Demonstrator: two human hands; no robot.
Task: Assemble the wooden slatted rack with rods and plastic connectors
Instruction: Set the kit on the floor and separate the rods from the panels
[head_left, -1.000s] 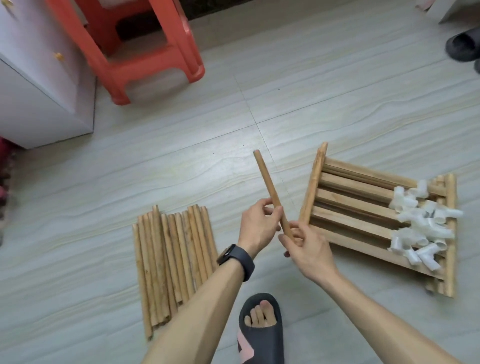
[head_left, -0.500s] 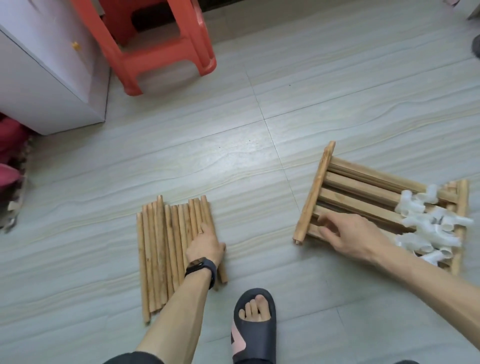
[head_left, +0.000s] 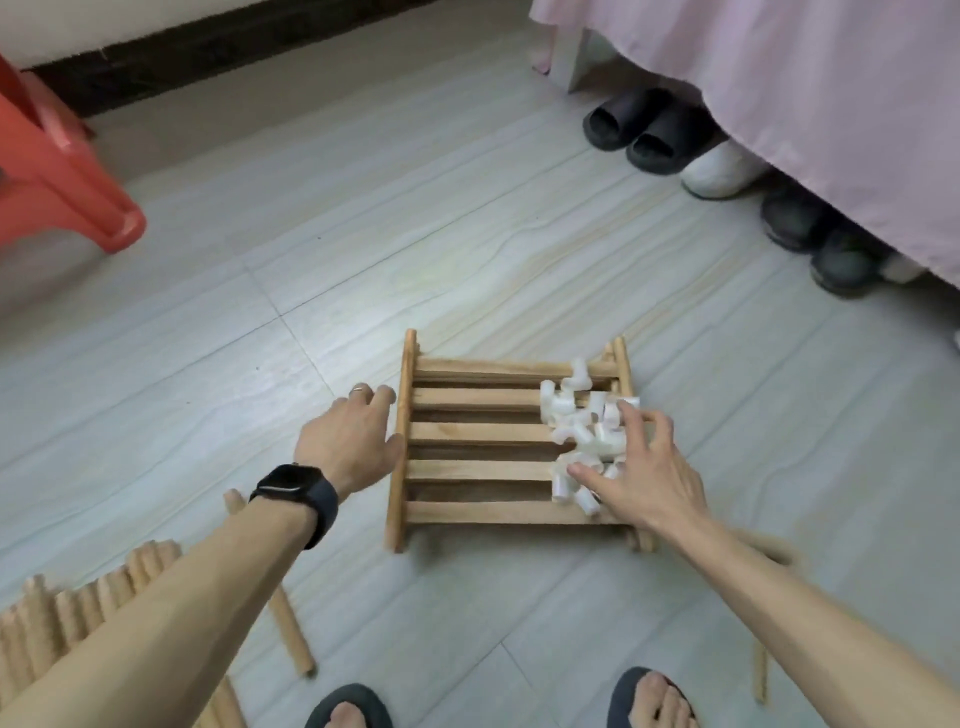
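The wooden slatted rack (head_left: 467, 470) lies flat on the floor in the middle of the view. A heap of white plastic connectors (head_left: 576, 431) sits on its right half. My right hand (head_left: 641, 473) rests on that heap with fingers spread, and I cannot see any connector gripped. My left hand (head_left: 348, 441) is at the rack's left rail (head_left: 402, 415), fingers straight and touching it. A bundle of wooden rods (head_left: 78, 613) lies at the lower left, partly hidden by my left forearm. One loose rod (head_left: 291, 634) lies beside it.
A red plastic stool (head_left: 62, 171) stands at the far left. Dark slippers (head_left: 639, 130) and other shoes (head_left: 810, 234) sit under a pink cloth (head_left: 805, 104) at the right. My feet in slippers (head_left: 348, 706) are at the bottom edge. A thin rod (head_left: 761, 675) lies at the lower right.
The view has swung right onto the rack. My left hand left the rod bundle and came to the rack's left rail. My right hand moved from the rack's left end onto the connectors.
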